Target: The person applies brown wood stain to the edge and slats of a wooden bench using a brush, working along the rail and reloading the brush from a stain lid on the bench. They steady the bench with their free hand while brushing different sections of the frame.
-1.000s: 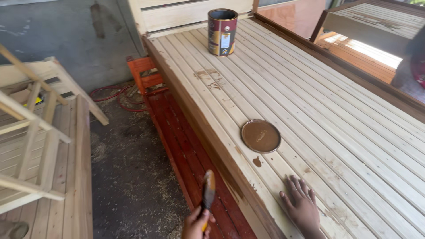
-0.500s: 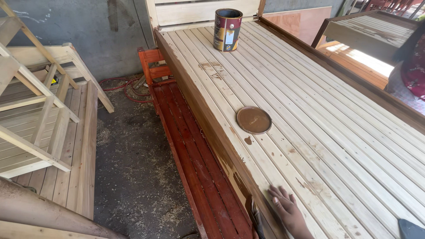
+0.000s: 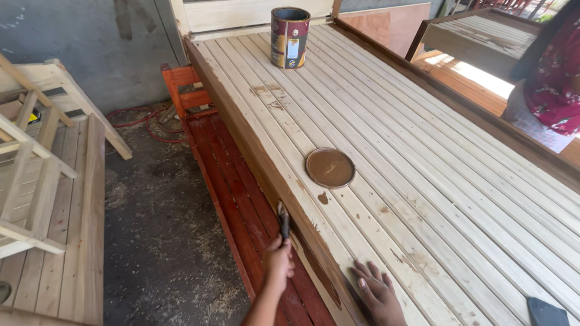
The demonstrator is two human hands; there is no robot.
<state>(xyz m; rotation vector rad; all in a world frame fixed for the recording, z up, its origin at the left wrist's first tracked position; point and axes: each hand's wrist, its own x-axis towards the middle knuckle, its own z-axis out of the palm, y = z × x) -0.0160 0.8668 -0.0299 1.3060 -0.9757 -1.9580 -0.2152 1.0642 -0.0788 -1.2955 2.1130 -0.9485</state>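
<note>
Two hands working: left hand [image 3: 279, 258] gripping brush [image 3: 283, 218], painting board edge [image 3: 266, 175]; right hand [image 3: 379, 292] lying open, flat on slats [image 3: 423, 157]; lid [image 3: 330, 168] at 12 o'clock.

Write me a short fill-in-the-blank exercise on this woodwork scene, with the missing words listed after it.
1. The left hand holds a ____ against the side edge of the slatted wooden panel.
2. The right hand rests ____ on top of the panel's pale slats.
3. The round lid lies on the slats, apart from the open paint ____ standing at the panel's far end.
4. Below the panel's edge lies a slatted piece stained ____.

Missing words: brush; flat; can; red
</note>
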